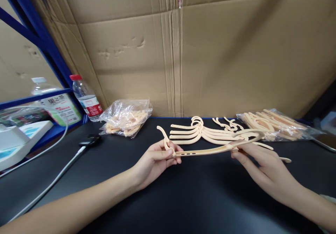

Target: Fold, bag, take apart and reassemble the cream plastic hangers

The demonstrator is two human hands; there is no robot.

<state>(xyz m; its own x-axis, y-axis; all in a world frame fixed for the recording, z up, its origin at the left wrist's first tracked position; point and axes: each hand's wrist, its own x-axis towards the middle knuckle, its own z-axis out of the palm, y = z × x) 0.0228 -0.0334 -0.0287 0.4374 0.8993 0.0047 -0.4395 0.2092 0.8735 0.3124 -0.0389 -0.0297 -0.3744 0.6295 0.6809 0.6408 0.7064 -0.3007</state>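
Observation:
Both hands hold up a beige plastic hanger piece [204, 152] with small slots, above the black table [199, 202]. My left hand [157, 157] pinches its left end, where a short curved piece [164, 136] sticks up. My right hand [262, 167] is closed on the other end, beside the hook [252, 133]; some fingertips are hidden behind the piece. Behind it lie several beige hanger parts [185, 136] in a row with their hooks together. Small curved pieces [228, 124] lie to the right of those hooks.
Clear bags of beige parts lie at the back left [126, 118] and back right [273, 125]. A red-capped bottle [86, 99] stands at left, near a black adapter [89, 140] with a white cable [57, 178]. Cardboard [131, 52] rises behind the table.

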